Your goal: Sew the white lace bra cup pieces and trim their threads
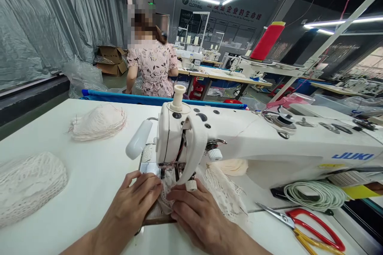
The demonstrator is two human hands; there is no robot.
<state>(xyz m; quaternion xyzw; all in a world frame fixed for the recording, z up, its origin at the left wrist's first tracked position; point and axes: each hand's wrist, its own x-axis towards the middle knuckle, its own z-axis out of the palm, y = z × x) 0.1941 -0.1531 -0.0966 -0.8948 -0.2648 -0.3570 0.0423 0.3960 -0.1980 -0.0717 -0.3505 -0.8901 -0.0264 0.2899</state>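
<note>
A white sewing machine (239,131) stands across the table, its needle area just beyond my fingertips. White lace fabric (167,183) lies under the presser foot and continues to the right beneath the machine arm. My left hand (136,195) is at the left of the needle, fingers bent and pressed together on the lace's left edge. Right of it, my right hand (197,211) has its fingers curled on the same lace, close below the presser foot. The fingertips of both hands partly hide the cloth between them.
Two piles of white lace pieces (98,122) (32,183) lie on the white table at the left. Red-handled scissors (314,227) and a coiled pale cord (314,195) are at the right. A red thread cone (267,42) stands behind the machine. Beyond the table, a person (152,63) faces away.
</note>
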